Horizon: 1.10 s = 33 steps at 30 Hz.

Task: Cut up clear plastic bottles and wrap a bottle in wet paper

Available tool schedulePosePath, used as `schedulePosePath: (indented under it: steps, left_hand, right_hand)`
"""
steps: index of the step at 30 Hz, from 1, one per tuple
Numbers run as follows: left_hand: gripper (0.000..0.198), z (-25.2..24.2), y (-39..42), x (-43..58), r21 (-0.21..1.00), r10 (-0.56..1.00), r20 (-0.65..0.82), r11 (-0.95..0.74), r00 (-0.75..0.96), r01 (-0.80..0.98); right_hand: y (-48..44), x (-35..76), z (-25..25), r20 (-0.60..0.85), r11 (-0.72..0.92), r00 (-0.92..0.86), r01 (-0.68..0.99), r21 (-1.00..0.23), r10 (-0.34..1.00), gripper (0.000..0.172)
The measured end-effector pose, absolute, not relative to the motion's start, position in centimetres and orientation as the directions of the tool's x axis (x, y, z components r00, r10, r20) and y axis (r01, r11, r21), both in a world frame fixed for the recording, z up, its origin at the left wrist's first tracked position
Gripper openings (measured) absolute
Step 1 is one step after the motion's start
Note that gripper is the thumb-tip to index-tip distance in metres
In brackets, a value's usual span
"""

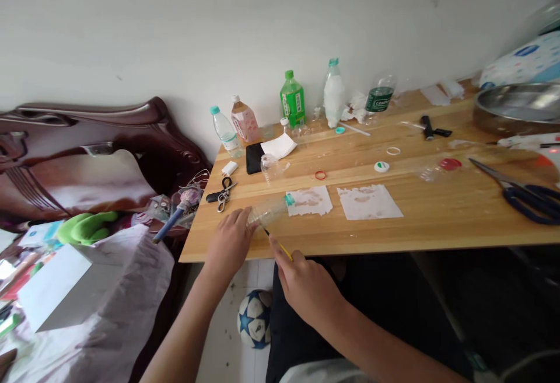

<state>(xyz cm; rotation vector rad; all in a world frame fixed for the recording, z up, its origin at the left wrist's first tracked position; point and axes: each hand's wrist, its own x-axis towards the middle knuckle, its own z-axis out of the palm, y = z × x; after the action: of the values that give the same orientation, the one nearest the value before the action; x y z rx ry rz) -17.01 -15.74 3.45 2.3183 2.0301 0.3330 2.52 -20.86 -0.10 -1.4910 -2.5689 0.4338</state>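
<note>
A clear plastic bottle [272,210] lies on its side near the table's front left, its teal neck [289,199] pointing right. My left hand [234,234] is closed around the bottle's left end. In my right hand [308,281] is a slim yellow craft knife [286,253], its dark tip against or very close to the bottle's near side; exact contact is too small to tell. Right of the bottle neck lie two stained, torn-edged paper sheets, one close to it [310,201] and another farther right [370,202].
Small scissors [223,196] lie at left, large scissors [520,187] at right. Several bottles, including a green one [293,101], stand along the wall. A black phone [254,158], bottle caps and a metal basin [516,105] are also on the table. A ball [255,319] sits on the floor below.
</note>
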Motion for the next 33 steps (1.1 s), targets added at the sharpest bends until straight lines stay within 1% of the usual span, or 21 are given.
schedulePosePath:
  steps: [2, 4, 5, 8, 10, 14, 18, 21, 24, 27, 30, 33]
  left_hand:
    - [0.051, 2.7, -16.3, -16.8, 0.071, 0.979, 0.162, -0.134, 0.121, 0.988]
    - [0.058, 2.2, -16.4, -17.1, 0.018, 0.98, 0.16, -0.121, 0.117, 0.992]
    - [0.057, 2.1, -16.3, -17.3, 0.024, 0.983, 0.148, -0.114, 0.109, 0.993]
    - [0.048, 2.3, -15.7, -18.2, 0.106, 0.991, 0.109, -0.095, 0.083, 0.99]
    - [0.043, 2.6, -15.0, -18.7, 0.137, 0.991, 0.108, -0.098, 0.083, 0.986]
    - [0.043, 3.6, -13.5, -19.4, 0.22, 0.991, 0.1, -0.11, 0.09, 0.969]
    - [0.04, 4.7, -12.7, -19.7, 0.348, 0.992, 0.003, -0.123, 0.13, 0.93]
    - [0.04, 5.0, -12.8, -19.5, 0.41, 0.991, -0.025, -0.108, 0.13, 0.906]
    - [0.043, 4.7, -12.7, -19.7, 0.428, 0.992, -0.043, -0.091, 0.121, 0.899]
    - [0.046, 4.2, -11.6, -20.5, 0.415, 0.991, -0.068, -0.073, 0.111, 0.907]
    - [0.049, 4.1, -9.9, -21.4, 0.377, 0.995, -0.074, -0.04, 0.073, 0.925]
    - [0.047, 4.6, -9.4, -21.5, 0.315, 0.999, -0.019, -0.02, 0.028, 0.949]
  right_hand:
    - [-20.8, 2.5, 0.0, -0.019, 0.469, -0.504, 0.816, -0.339, 0.863, 0.062]
    - [-20.7, 2.5, -0.1, -0.014, 0.477, -0.514, 0.805, -0.353, 0.858, 0.063]
    - [-20.7, 2.4, -0.2, -0.017, 0.479, -0.518, 0.803, -0.353, 0.856, 0.064]
    - [-20.5, 2.0, -0.8, -0.036, 0.481, -0.52, 0.812, -0.33, 0.853, 0.064]
    - [-20.2, 1.6, -0.9, -0.042, 0.481, -0.521, 0.814, -0.324, 0.853, 0.064]
    - [-19.7, 1.3, -0.5, -0.024, 0.483, -0.521, 0.808, -0.337, 0.853, 0.065]
    - [-19.6, 1.7, 0.1, 0.006, 0.47, -0.499, 0.813, -0.344, 0.867, 0.065]
    - [-19.7, 2.1, 0.3, 0.01, 0.474, -0.503, 0.808, -0.351, 0.864, 0.063]
    - [-19.5, 2.2, 0.2, -0.027, 0.492, -0.534, 0.797, -0.35, 0.845, 0.063]
    - [-19.3, 2.1, 0.1, -0.053, 0.493, -0.541, 0.799, -0.345, 0.84, 0.063]
    - [-19.2, 1.8, 0.3, -0.054, 0.493, -0.54, 0.8, -0.342, 0.84, 0.063]
    - [-19.2, 1.7, 0.5, -0.056, 0.492, -0.539, 0.803, -0.336, 0.841, 0.067]
